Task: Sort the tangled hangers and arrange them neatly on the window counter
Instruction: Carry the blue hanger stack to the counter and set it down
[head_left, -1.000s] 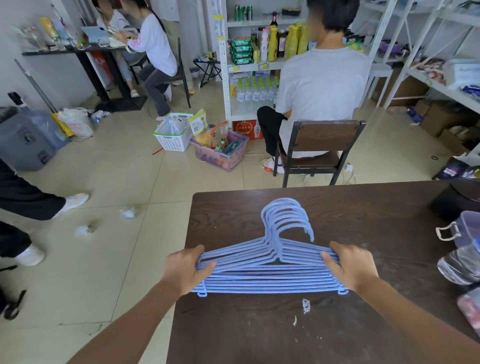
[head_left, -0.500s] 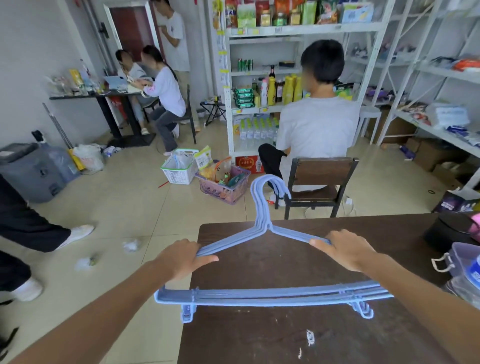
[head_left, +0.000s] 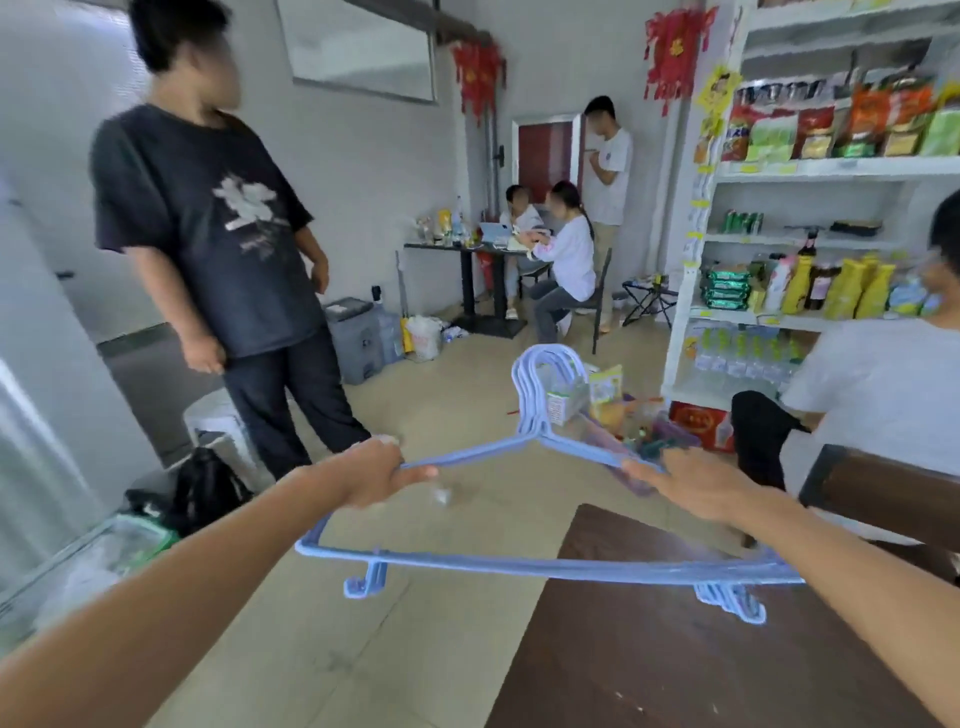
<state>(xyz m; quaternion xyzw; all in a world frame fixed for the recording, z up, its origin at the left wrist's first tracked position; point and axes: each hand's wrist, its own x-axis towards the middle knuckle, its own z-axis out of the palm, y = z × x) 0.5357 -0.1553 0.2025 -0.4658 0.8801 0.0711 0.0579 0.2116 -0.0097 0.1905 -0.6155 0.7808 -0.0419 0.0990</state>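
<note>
1. Here I have the stack of hangers (head_left: 524, 566) lifted in both hands, clear of the bench (head_left: 701, 649) and partly out over the floor.
2. My left hand (head_left: 376, 475) has its fingers (head_left: 415, 472) curled round the left sloping shoulder of the stack, gripping it.
3. My right hand (head_left: 696, 483) grips the right sloping shoulder, fingers wrapped over the bars; the fingertips are blurred.
4. The stack is pale blue, thin moulded plastic, smooth, each hanger a wide triangle with a straight bottom bar.
5. The bottom bars run nested together below my fingers, from just under the left wrist across to under the right forearm.
6. Small curled notch hooks hang down from the bottom bars, one cluster nearer my left fingers, one nearer my right.
7. The hooks (head_left: 540, 384) at the top rise beyond my fingers, between the two hands, bundled in one rounded loop.
8. The bench under my right forearm is dark brown wood grain with a few pale specks.
9. Beyond my left fingers stands a person in a dark shirt (head_left: 208, 228) on the beige tiled floor.
</note>
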